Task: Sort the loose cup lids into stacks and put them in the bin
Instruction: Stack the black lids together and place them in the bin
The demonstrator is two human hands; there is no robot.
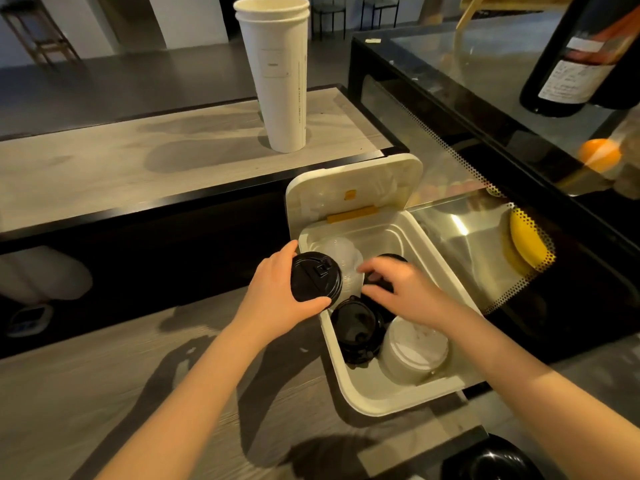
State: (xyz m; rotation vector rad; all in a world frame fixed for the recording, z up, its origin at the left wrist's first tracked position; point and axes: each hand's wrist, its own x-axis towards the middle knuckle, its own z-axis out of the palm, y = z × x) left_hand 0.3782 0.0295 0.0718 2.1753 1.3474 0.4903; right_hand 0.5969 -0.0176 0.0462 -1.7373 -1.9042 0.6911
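A black lid stack (316, 278) is gripped in the left hand (277, 299) over the white bin (367, 400) rim at 9 o'clock, while the right hand (405, 292) curls its fingers round inner black lids (379, 289). A loose black stack (356, 330) and translucent lids (412, 351) fill the bin's 6 o'clock end. Paper cups (277, 74) stand at 12 o'clock.
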